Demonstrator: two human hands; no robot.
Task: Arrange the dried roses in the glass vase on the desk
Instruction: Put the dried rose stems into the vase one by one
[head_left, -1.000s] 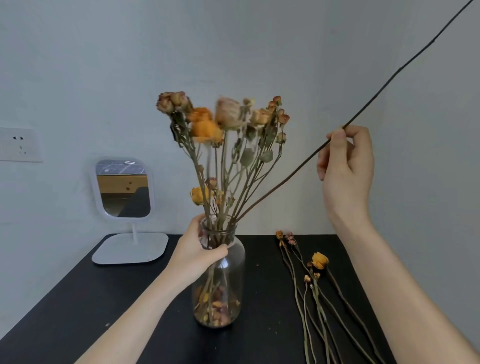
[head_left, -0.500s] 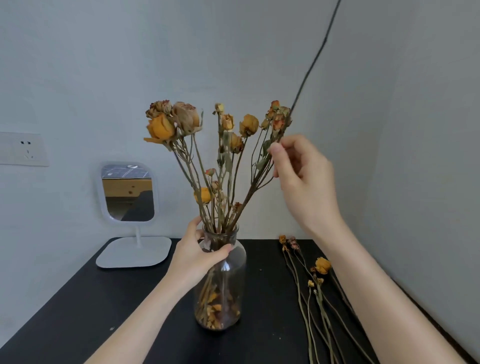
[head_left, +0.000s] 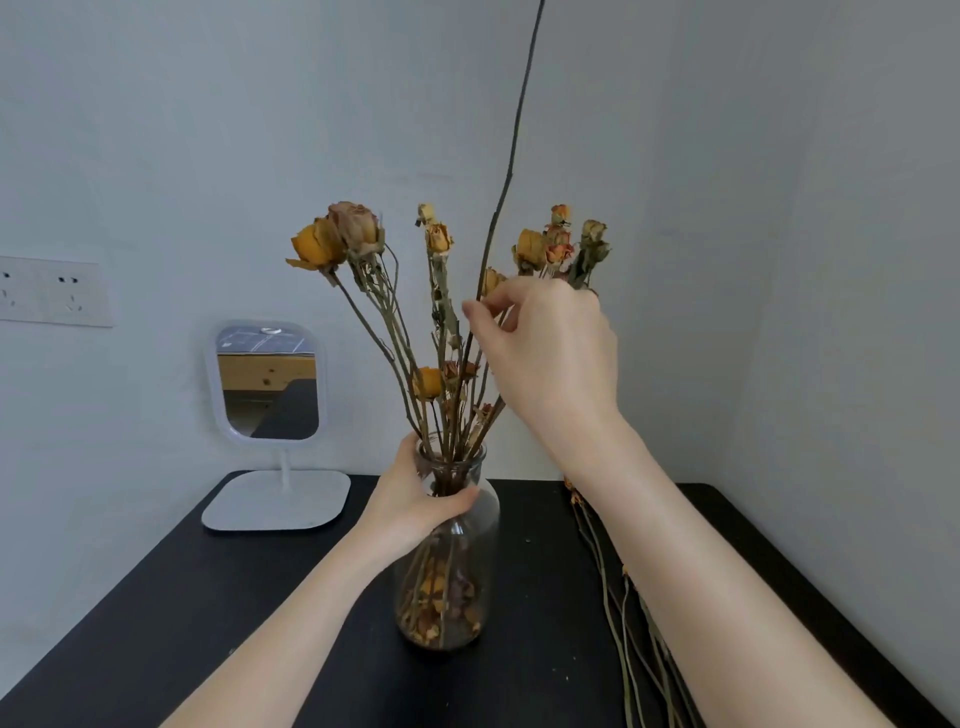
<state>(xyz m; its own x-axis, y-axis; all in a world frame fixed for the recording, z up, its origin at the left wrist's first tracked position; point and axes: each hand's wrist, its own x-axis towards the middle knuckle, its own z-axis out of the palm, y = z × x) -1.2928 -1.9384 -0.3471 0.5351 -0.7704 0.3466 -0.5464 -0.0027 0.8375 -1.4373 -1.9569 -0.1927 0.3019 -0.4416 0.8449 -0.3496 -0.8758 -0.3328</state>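
A clear glass vase (head_left: 470, 587) stands mid-desk on the black desk (head_left: 208, 623), filled with several dried yellow and pink roses (head_left: 358, 234) and loose petals at its bottom. My left hand (head_left: 415, 499) is wrapped around the vase's neck. My right hand (head_left: 545, 348) is raised among the stems and pinches a long bare dark stem (head_left: 511, 156) that rises nearly upright out of the top of the view, its lower end in the vase. More dried roses (head_left: 618, 613) lie flat on the desk to the right, partly hidden by my right forearm.
A small white-framed mirror (head_left: 267, 384) on a flat white base stands at the desk's back left. A wall socket plate (head_left: 52, 291) is on the left wall. A wall closes in on the right side of the desk.
My right hand has swung the long bare stem from leaning far right to nearly upright and moved left into the bunch. The roses have spread apart. My left hand stays on the vase neck.
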